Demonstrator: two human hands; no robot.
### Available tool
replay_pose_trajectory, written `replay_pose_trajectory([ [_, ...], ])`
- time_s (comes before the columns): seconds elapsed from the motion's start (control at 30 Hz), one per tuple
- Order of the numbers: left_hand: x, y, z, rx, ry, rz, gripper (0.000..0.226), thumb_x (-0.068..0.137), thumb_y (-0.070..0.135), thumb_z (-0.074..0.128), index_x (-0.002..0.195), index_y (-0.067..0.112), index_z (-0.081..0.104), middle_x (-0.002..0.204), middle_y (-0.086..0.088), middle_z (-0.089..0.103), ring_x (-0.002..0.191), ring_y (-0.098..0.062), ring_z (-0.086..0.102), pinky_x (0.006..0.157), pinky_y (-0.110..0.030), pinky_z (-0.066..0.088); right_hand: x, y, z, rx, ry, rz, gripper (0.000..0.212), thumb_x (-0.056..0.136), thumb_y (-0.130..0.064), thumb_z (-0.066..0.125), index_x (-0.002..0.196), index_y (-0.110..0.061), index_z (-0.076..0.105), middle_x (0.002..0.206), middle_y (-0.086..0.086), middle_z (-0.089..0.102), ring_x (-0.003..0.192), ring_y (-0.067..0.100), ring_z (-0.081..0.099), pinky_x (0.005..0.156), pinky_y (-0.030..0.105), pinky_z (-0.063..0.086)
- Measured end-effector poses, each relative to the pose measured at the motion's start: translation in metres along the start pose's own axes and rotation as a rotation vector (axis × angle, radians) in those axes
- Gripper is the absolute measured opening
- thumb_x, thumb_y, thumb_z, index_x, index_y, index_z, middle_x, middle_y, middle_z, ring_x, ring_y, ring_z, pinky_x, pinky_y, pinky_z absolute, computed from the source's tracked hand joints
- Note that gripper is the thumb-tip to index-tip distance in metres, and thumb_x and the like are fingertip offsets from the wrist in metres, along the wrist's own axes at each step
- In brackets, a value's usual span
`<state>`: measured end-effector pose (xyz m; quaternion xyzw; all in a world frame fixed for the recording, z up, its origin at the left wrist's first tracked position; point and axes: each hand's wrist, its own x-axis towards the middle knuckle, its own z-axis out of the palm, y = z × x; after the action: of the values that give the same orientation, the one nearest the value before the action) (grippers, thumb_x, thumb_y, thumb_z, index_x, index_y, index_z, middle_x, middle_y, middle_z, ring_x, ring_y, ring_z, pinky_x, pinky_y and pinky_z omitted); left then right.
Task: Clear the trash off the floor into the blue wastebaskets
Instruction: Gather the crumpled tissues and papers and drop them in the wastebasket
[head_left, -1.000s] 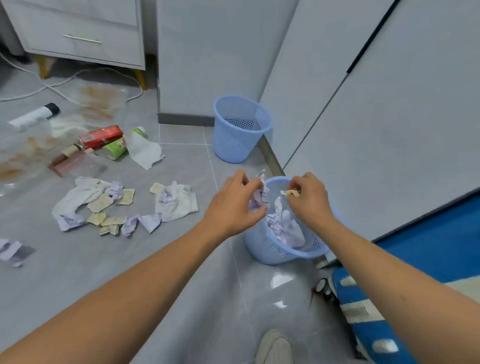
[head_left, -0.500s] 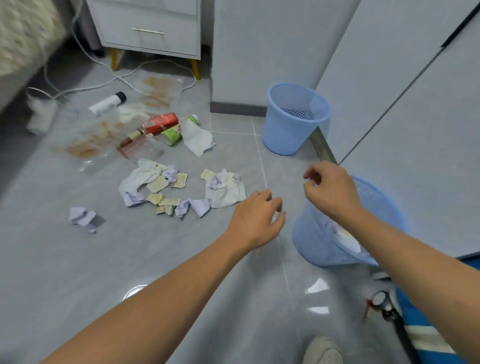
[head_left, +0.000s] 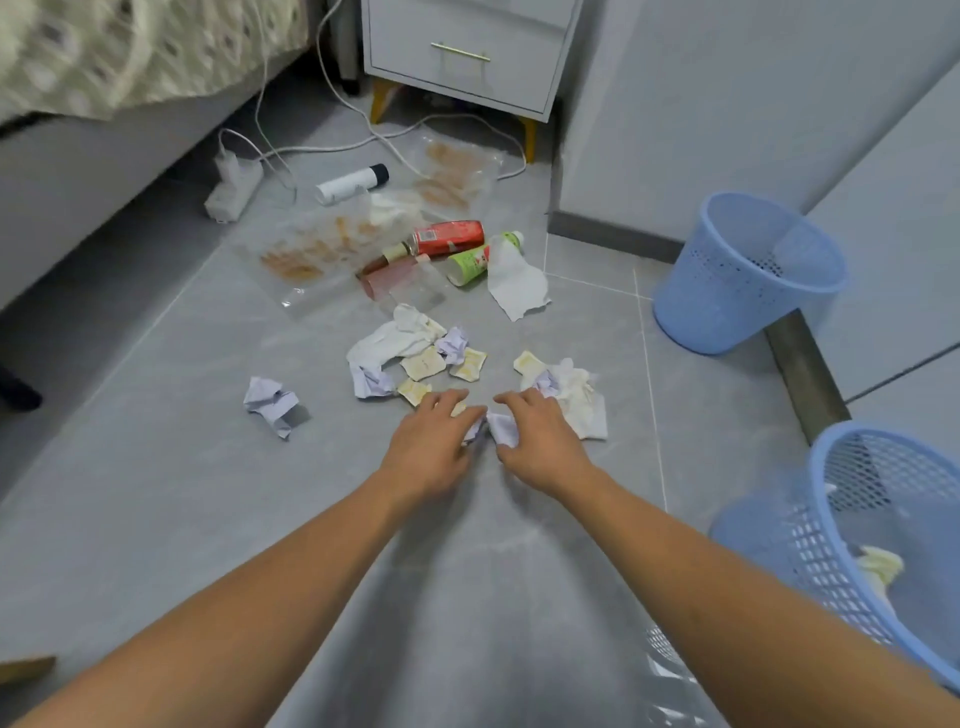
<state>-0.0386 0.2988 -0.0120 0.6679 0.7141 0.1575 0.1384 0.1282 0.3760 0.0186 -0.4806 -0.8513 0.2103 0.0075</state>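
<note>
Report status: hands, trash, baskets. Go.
Left hand and right hand both down on crumpled paper on the floor. Near wastebasket partly filled, far wastebasket upright. Nothing blocking.

Grey floor tiles (head_left: 156, 467) look smooth and semi-glossy, catching pale reflections. Both blue wastebaskets, the far one (head_left: 748, 275) and the near one (head_left: 872, 545), are perforated plastic with a soft sheen. Crumpled paper scraps (head_left: 272, 402) lie matt and creased; the white tissue (head_left: 517, 283) is matt and limp, with torn edges. Clear plastic bags (head_left: 311, 254) shine glossy and wrinkled. The red bottle (head_left: 449, 238) looks glossy. The nightstand (head_left: 467, 52) has a matt painted front and a brassy metal handle (head_left: 460, 52). The bed cover (head_left: 130, 47) is knitted cloth.
</note>
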Motion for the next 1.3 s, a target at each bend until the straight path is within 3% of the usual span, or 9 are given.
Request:
replay_pose_trajectory([
  [0.13, 0.008, -0.003, 0.024, 0.052, -0.092, 0.030, 0.051, 0.098, 0.035, 0.049, 0.148, 0.030, 0.044, 0.158, -0.001, 0.037, 0.144, -0.030, 0.031, 0.107, -0.045, 0.039, 0.001, 0.011, 0.024, -0.052, -0.045, 0.027, 0.063, 0.087, -0.026, 0.062, 0.146, -0.028, 0.040, 0.138, 0.001, 0.049, 0.128, 0.030, 0.038, 0.097, 0.043, 0.045],
  [0.3, -0.021, -0.002, 0.033, 0.137, 0.004, 0.132, 0.029, 0.099, 0.030, 0.054, 0.126, 0.023, 0.063, 0.125, -0.003, 0.059, 0.113, -0.031, 0.053, 0.079, -0.042, 0.050, -0.037, 0.025, 0.047, -0.127, 0.034, -0.062, 0.029, 0.089, -0.020, 0.061, 0.117, -0.023, 0.058, 0.117, 0.002, 0.051, 0.110, 0.027, 0.047, 0.068, 0.037, 0.041],
  [0.43, -0.045, 0.003, 0.030, 0.130, -0.006, 0.145, 0.016, 0.096, 0.021, 0.059, 0.107, 0.018, 0.070, 0.111, -0.002, 0.058, 0.094, -0.028, 0.049, 0.064, -0.039, 0.049, -0.066, 0.032, 0.040, -0.082, 0.075, -0.057, 0.019, 0.089, -0.012, 0.057, 0.106, -0.020, 0.058, 0.103, 0.002, 0.053, 0.097, 0.028, 0.051, 0.068, 0.043, 0.048],
  [0.6, -0.060, 0.023, 0.024, 0.028, -0.018, 0.153, 0.007, 0.089, 0.014, 0.067, 0.093, 0.019, 0.068, 0.108, 0.007, 0.052, 0.092, -0.019, 0.044, 0.059, -0.035, 0.051, -0.103, 0.051, -0.005, -0.057, 0.229, -0.026, 0.027, 0.085, -0.006, 0.059, 0.108, -0.020, 0.061, 0.103, 0.000, 0.056, 0.094, 0.026, 0.054, 0.063, 0.042, 0.050],
  [0.87, -0.007, 0.217, -0.039, -0.250, 0.115, 0.495, 0.018, 0.079, 0.008, 0.069, 0.093, 0.018, 0.066, 0.113, 0.005, 0.053, 0.098, -0.022, 0.048, 0.065, -0.042, 0.052, -0.181, 0.109, -0.155, -0.016, 0.582, 0.114, 0.029, 0.080, -0.008, 0.060, 0.104, -0.023, 0.060, 0.100, -0.002, 0.056, 0.093, 0.024, 0.059, 0.071, 0.045, 0.052],
  [1.07, 0.028, 0.359, -0.045, -0.353, 0.134, 0.654, 0.016, 0.082, 0.008, 0.070, 0.096, 0.015, 0.069, 0.113, 0.000, 0.056, 0.100, -0.024, 0.050, 0.065, -0.039, 0.052, -0.228, 0.171, -0.222, -0.052, 0.798, 0.293, 0.026, 0.085, 0.000, 0.058, 0.102, -0.018, 0.061, 0.099, -0.003, 0.057, 0.097, 0.020, 0.052, 0.076, 0.034, 0.047],
  [1.13, 0.037, 0.384, -0.038, -0.328, 0.070, 0.660, 0.020, 0.083, 0.009, 0.069, 0.102, 0.016, 0.070, 0.117, -0.001, 0.056, 0.106, -0.027, 0.053, 0.071, -0.042, 0.053, -0.238, 0.187, -0.229, -0.044, 0.729, 0.394, 0.030, 0.083, -0.002, 0.058, 0.108, -0.019, 0.061, 0.102, 0.000, 0.057, 0.100, 0.024, 0.051, 0.078, 0.037, 0.046],
  [1.23, 0.040, 0.403, -0.035, -0.204, -0.149, 0.650, 0.039, 0.084, 0.024, 0.072, 0.123, 0.024, 0.069, 0.136, -0.001, 0.056, 0.122, -0.026, 0.055, 0.087, -0.039, 0.050, -0.253, 0.197, -0.232, -0.059, 0.417, 0.624, 0.047, 0.079, -0.027, 0.058, 0.126, -0.031, 0.060, 0.122, -0.002, 0.056, 0.121, 0.027, 0.043, 0.097, 0.043, 0.040],
  [1.3, 0.036, 0.400, -0.035, -0.159, -0.151, 0.640, 0.044, 0.086, 0.036, 0.069, 0.129, 0.030, 0.066, 0.142, 0.004, 0.054, 0.125, -0.021, 0.056, 0.090, -0.037, 0.049, -0.258, 0.199, -0.230, -0.060, 0.387, 0.626, 0.054, 0.077, -0.041, 0.049, 0.129, -0.033, 0.061, 0.128, -0.005, 0.056, 0.127, 0.025, 0.040, 0.102, 0.043, 0.033],
])
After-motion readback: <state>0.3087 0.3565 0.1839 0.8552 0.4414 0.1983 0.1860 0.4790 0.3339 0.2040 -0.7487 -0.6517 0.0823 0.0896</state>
